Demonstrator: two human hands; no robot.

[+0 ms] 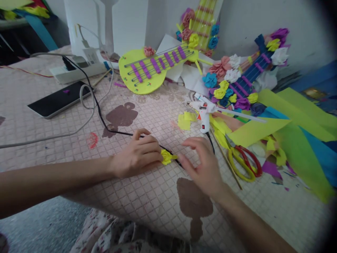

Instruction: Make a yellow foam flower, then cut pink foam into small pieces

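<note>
Head view: the crinkled yellow paper rosette (pixel 166 157) sat just below center frame, touching the curled left hand (pixel 138 154); couldn't tell if those fingers actually pinched it. Right hand (pixel 202 165) was open beside it, thumb apart. Imo a light hold suited such flimsy folds, with the thin black cord (pixel 118 132) nudged clear.

Everything is lit evenly but rather dimly, with shadows softened. The right hand (pixel 202 165) is slightly blurred. Both right corners are blackened, and green paper (pixel 300 151) is smeared towards the lower one.
</note>
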